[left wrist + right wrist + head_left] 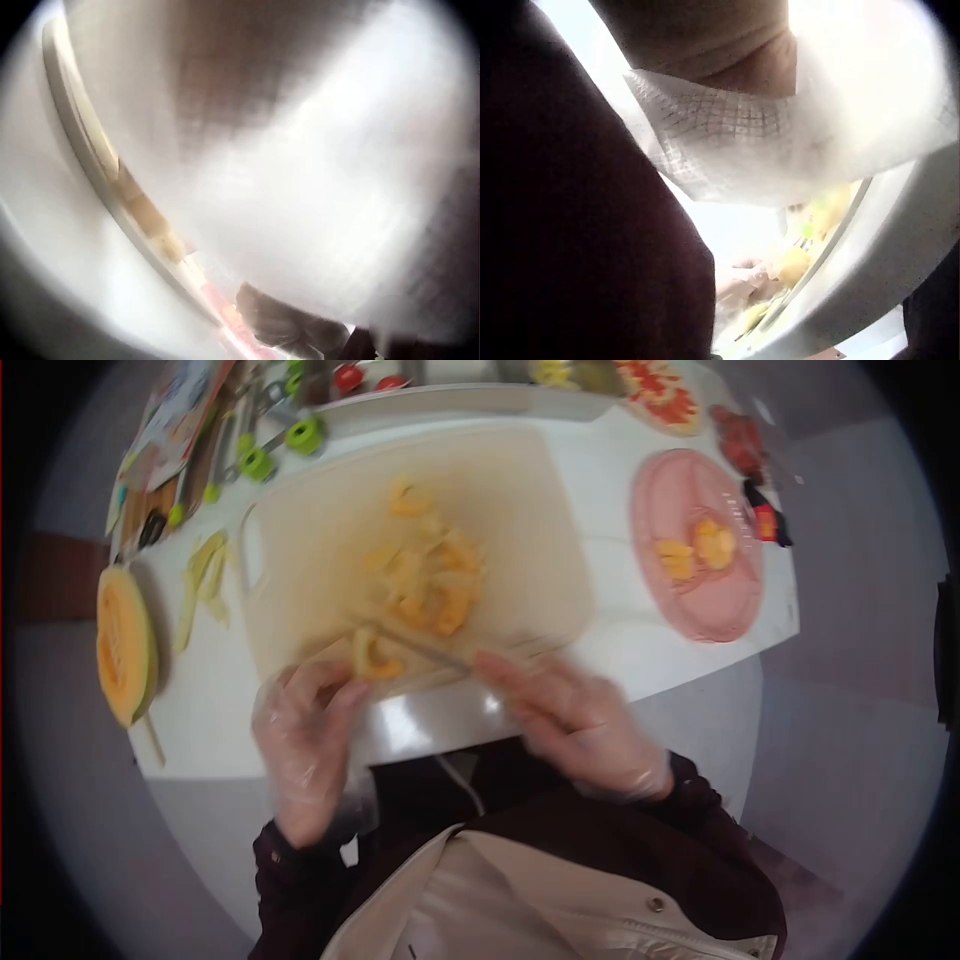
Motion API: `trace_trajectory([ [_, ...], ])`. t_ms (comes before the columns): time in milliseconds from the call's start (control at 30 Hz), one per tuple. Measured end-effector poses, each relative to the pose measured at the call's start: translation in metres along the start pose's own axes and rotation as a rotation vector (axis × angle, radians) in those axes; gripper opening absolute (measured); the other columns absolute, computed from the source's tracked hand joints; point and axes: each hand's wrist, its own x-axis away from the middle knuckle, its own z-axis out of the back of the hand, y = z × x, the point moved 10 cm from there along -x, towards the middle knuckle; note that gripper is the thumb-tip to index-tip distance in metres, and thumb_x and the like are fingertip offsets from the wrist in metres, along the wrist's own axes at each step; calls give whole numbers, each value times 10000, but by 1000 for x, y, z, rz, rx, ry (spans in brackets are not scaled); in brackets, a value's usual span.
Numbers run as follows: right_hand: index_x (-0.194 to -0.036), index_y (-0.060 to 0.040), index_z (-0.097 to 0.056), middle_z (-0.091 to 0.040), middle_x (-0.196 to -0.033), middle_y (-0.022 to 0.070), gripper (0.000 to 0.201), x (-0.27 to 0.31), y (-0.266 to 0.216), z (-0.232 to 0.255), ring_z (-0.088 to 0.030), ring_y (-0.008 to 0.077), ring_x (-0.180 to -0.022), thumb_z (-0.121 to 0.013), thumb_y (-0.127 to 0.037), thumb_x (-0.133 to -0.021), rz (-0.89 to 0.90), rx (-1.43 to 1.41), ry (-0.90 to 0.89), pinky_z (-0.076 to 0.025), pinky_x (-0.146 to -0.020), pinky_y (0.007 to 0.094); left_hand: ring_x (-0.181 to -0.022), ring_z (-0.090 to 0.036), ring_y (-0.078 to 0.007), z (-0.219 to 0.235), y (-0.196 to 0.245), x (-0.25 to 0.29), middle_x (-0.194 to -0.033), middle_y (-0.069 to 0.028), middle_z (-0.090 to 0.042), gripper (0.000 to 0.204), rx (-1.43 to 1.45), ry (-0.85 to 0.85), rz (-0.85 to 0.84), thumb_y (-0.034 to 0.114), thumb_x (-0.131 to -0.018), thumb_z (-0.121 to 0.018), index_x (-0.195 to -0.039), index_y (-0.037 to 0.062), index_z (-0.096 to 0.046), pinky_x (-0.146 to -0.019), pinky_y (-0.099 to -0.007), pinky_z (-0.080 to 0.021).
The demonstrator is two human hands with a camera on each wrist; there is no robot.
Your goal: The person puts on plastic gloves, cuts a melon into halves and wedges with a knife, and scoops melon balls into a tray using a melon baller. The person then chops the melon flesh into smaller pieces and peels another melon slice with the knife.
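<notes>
Both hands wear clear plastic gloves. In the head view my left hand point(308, 735) pinches a curved piece of orange melon point(376, 657) at the near edge of the cutting board point(520, 500). My right hand point(575, 725) grips a knife point(425, 648) by its handle, the blade slanting left across the far side of that piece. Several cut melon chunks point(430, 580) lie beyond the blade on the board. Loose glove plastic covers much of both wrist views. The left hand point(757, 279) shows small in the right wrist view.
Half a melon point(125, 645) stands at the table's left edge beside peel strips point(205, 575). On the right is a pink divided plate point(700, 615) with fruit pieces. Metal trays point(460, 405) and green-handled tools point(303, 434) line the back. Shiny metal point(420, 722) lies before the board.
</notes>
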Motion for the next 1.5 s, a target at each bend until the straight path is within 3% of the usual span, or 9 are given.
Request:
trace_trajectory([
  [133, -1399, -105, -676, -648, -979, 51, 478, 6, 8, 2, -614, 148, -782, -630, 33, -943, -49, -30, 13, -516, -723, 279, -778, -654, -262, -2, -18, 6, -852, -113, -667, 179, 57, 34, 81, 82, -810, -862, -907, 33, -720, -697, -360, -529],
  [200, -1354, -108, -710, -663, -989, 35, 481, 8, 8, 5, -610, 118, -806, -634, 65, -911, -45, 59, 39, -506, -723, 262, -744, -603, -154, -5, -17, 5, -846, -79, -669, 110, 113, 23, 29, -11, -840, -813, -878, -26, -711, -683, -284, -485],
  [300, -1347, -129, -718, -672, -1007, 42, 507, 8, 4, 1, -631, 143, -817, -657, 70, -885, -68, 35, 40, -512, -736, 264, -742, -604, -149, -9, -23, 6, -840, -74, -668, 122, 167, 14, 86, -20, -839, -824, -868, -19, -705, -679, -288, -491],
  [733, -1468, -179, -616, -621, -931, 122, 495, -9, 1, -26, -672, 289, -821, -612, -50, -990, 45, 328, 28, -538, -738, 382, -749, -609, -161, -4, -16, 5, -844, -76, -676, 140, 151, 47, 24, -22, -815, -842, -857, -15, -709, -677, -294, -498],
  [800, -1466, -174, -616, -639, -958, 136, 489, -10, 11, -26, -672, 304, -843, -600, -50, -993, -99, 183, -3, -538, -768, 385, -754, -652, -278, -3, -16, 5, -883, -115, -707, 141, 132, 52, 32, 84, -810, -860, -902, 38, -763, -696, -363, -524],
  [933, -1463, -166, -616, -656, -980, 141, 476, -10, 15, -21, -670, 307, -847, -598, -57, -1000, -103, 122, 7, -541, -783, 381, -774, -655, -279, -4, -19, 4, -907, -116, -715, 136, 176, 42, 31, 83, -806, -858, -898, 38, -768, -714, -363, -528],
  [1000, -1416, -160, -666, -682, -970, 122, 500, -7, 18, -8, -665, 245, -833, -646, -5, -940, -122, 89, 110, -531, -791, 309, -760, -626, -148, -2, -18, 4, -873, -82, -691, 109, 154, 57, 15, -60, -808, -809, -881, -30, -733, -688, -286, -506],
  [1100, -1394, -150, -682, -667, -916, 118, 491, 2, 9, 0, -656, 246, -797, -662, -9, -924, -86, 113, 149, -530, -765, 311, -819, -661, -269, -4, -24, 4, -936, -119, -716, 120, 167, 34, 79, 55, -811, -842, -903, 35, -767, -755, -354, -540],
  [1500, -1461, -192, -623, -631, -906, 86, 585, 11, -6, -8, -669, 271, -781, -671, -8, -908, -9, 368, 28, -556, -711, 367, -802, -682, -239, -10, -28, 5, -970, -124, -710, 130, 215, 11, 149, 56, -818, -852, -920, 31, -775, -726, -336, -559],
])
